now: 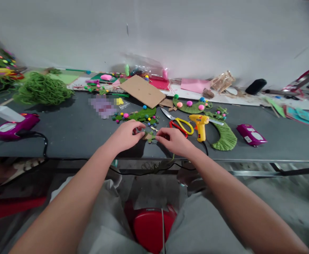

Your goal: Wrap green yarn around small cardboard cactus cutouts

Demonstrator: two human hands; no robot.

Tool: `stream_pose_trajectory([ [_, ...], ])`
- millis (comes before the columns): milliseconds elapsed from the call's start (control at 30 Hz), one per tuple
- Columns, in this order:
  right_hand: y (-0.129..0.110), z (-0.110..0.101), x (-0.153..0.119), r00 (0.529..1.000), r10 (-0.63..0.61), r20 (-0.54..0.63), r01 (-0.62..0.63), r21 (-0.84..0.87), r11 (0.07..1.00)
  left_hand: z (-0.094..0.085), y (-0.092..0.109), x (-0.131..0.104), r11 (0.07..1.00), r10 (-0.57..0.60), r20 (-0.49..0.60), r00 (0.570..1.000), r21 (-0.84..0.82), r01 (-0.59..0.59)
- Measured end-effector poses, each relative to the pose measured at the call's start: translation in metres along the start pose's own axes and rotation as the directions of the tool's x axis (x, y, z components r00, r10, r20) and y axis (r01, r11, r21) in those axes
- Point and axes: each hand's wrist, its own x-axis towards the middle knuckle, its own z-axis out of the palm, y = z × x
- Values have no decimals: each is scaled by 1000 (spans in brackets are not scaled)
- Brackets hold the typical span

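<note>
A small cardboard star, partly wrapped in green yarn, lies between my hands close to the table's front edge. My right hand pinches its right side between thumb and fingertips. At the star's left point, the curled fingers and thumb of my left hand close on it, the index finger raised a little. Just beyond are a green yarn-wrapped piece and several small pom-poms. Scissors with red and yellow handles and a yellow glue gun lie to the right of my right hand.
A green yarn heap and a purple device stand at left. Cardboard lies at the back. Green wrapped crescents and another purple device lie at right. A black cable hangs below the table edge.
</note>
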Motion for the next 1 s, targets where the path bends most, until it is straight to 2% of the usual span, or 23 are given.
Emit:
stream_pose_trajectory([
  [100, 5, 1, 2, 1000, -8, 24, 8, -1, 1000, 4, -8, 4, 995, 5, 49, 999, 96, -10],
  [233, 6, 2, 1, 998, -6, 60, 6, -6, 1000, 9, -9, 8, 994, 17, 117, 993, 101, -29],
  [467, 6, 0, -3, 999, 5, 46, -4, -15, 1000, 7, -2, 7, 999, -42, 89, 995, -3, 42],
  [767, 13, -5, -3, 1000, 8, 22, -7, -34, 999, 14, -3, 8, 966, -152, 97, 984, -198, 169],
  [1000, 10, -8, -5, 1000, -12, 18, 12, 2, 1000, 12, 0, 12, 947, -105, 104, 989, -294, 132],
])
